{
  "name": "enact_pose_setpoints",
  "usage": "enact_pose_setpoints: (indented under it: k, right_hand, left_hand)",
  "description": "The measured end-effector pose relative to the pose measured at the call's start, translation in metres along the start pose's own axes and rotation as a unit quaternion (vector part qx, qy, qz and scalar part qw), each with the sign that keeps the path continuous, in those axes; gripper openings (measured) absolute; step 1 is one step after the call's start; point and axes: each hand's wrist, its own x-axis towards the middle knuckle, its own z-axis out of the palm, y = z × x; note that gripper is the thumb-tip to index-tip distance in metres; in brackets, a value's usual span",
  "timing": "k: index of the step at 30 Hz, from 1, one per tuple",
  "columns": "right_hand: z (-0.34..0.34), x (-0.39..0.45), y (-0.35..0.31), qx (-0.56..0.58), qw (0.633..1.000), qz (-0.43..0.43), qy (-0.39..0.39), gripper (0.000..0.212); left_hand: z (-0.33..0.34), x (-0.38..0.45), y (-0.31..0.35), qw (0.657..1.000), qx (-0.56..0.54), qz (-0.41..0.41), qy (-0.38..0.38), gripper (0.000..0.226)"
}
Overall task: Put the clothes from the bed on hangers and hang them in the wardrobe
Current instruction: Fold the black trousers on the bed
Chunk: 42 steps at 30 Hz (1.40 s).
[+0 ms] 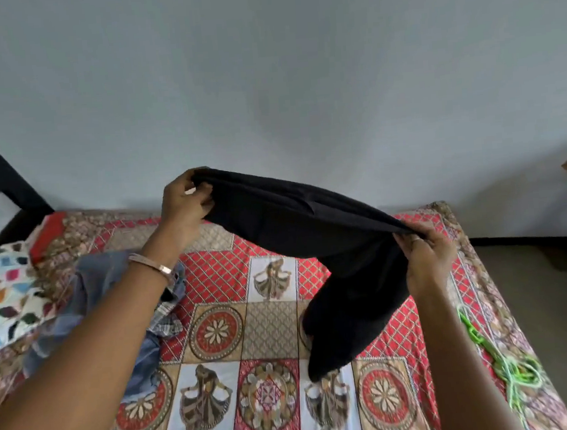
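We've got the black garment (313, 226) up in the air over the bed (270, 324), left hand (186, 202) pinching one end, right hand (428, 257) pinching the other, its tail trailing onto the patterned cover. Denim clothes (112, 296) lie at left, green hangers (503, 357) at right.

Soft, even daylight fills the room, without glare. A faint shadow falls on the wall (263, 63). The wide lens bends the bed (266, 318) outward at its edges. The black cloth (310, 223) shows little detail, and the green hangers (511, 363) look smeared.
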Motion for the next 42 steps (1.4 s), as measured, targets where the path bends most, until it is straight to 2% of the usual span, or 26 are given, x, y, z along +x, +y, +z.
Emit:
enact_pose_setpoints:
  k: [3,5,7,9,13,14,16,18,20,23,26,28,29,31,33,35,36,39,40,42]
  right_hand:
    - [-0.013,-0.02,0.041,0.062,0.997,0.034,0.02,0.033]
    - [-0.015,-0.043,0.075,0.078,0.993,0.073,0.048,0.026]
    - [-0.015,-0.069,0.127,0.027,0.99,0.115,0.079,0.016]
    - [-0.019,-0.095,0.184,-0.015,0.985,0.154,0.073,0.011]
    - [-0.025,-0.14,0.296,-0.067,0.969,0.224,0.085,0.04]
    - [-0.024,-0.153,0.323,-0.094,0.963,0.24,0.078,0.045]
    - [-0.023,-0.171,0.357,-0.121,0.951,0.278,0.065,0.05]
    - [-0.02,-0.186,0.382,-0.126,0.944,0.298,0.067,0.052]
    - [-0.019,-0.193,0.393,-0.129,0.942,0.299,0.079,0.055]
    - [-0.022,-0.199,0.397,-0.099,0.945,0.308,0.057,0.059]
    - [-0.031,-0.204,0.405,-0.056,0.949,0.307,0.052,0.064]
    - [-0.036,-0.212,0.419,-0.1,0.943,0.315,0.042,0.062]
    - [-0.038,-0.219,0.429,-0.15,0.933,0.325,0.029,0.06]
    - [-0.044,-0.234,0.451,-0.243,0.898,0.366,-0.028,0.058]
    - [-0.051,-0.247,0.47,-0.298,0.86,0.407,-0.078,0.054]
    - [-0.054,-0.251,0.484,-0.334,0.837,0.427,-0.067,0.047]
    - [-0.053,-0.251,0.489,-0.335,0.834,0.436,-0.047,0.043]
    - [-0.05,-0.252,0.496,-0.325,0.839,0.437,-0.001,0.035]
    - [-0.05,-0.252,0.495,-0.321,0.846,0.426,0.017,0.035]
    - [-0.052,-0.243,0.489,-0.297,0.868,0.391,0.069,0.034]
  left_hand:
    - [-0.016,-0.017,-0.061,0.99,-0.128,-0.056,0.034,0.029]
    - [-0.032,-0.032,-0.099,0.971,-0.204,-0.103,0.069,0.028]
    - [-0.056,-0.045,-0.147,0.951,-0.247,-0.146,0.116,0.029]
    - [-0.082,-0.061,-0.194,0.923,-0.285,-0.188,0.176,0.032]
    - [-0.145,-0.096,-0.295,0.846,-0.341,-0.29,0.289,0.025]
    - [-0.164,-0.105,-0.322,0.836,-0.343,-0.309,0.297,0.024]
    - [-0.187,-0.121,-0.358,0.839,-0.316,-0.339,0.284,0.022]
    - [-0.202,-0.132,-0.385,0.863,-0.234,-0.362,0.264,0.021]
    - [-0.211,-0.139,-0.401,0.89,-0.142,-0.35,0.254,0.019]
    - [-0.234,-0.146,-0.402,0.929,-0.113,-0.295,0.191,0.027]
    - [-0.271,-0.154,-0.403,0.933,-0.151,-0.278,0.169,0.036]
    - [-0.296,-0.164,-0.419,0.936,-0.072,-0.289,0.188,0.039]
    - [-0.307,-0.17,-0.43,0.934,0.003,-0.299,0.197,0.043]
    - [-0.325,-0.183,-0.454,0.913,0.155,-0.314,0.209,0.049]
    - [-0.334,-0.188,-0.468,0.888,0.261,-0.31,0.218,0.048]
    - [-0.334,-0.184,-0.477,0.857,0.341,-0.31,0.23,0.045]
    - [-0.328,-0.18,-0.48,0.828,0.399,-0.319,0.232,0.043]
    - [-0.295,-0.171,-0.473,0.704,0.584,-0.347,0.209,0.039]
    - [-0.287,-0.171,-0.472,0.687,0.616,-0.335,0.191,0.042]
    - [-0.263,-0.171,-0.473,0.698,0.653,-0.266,0.126,0.046]
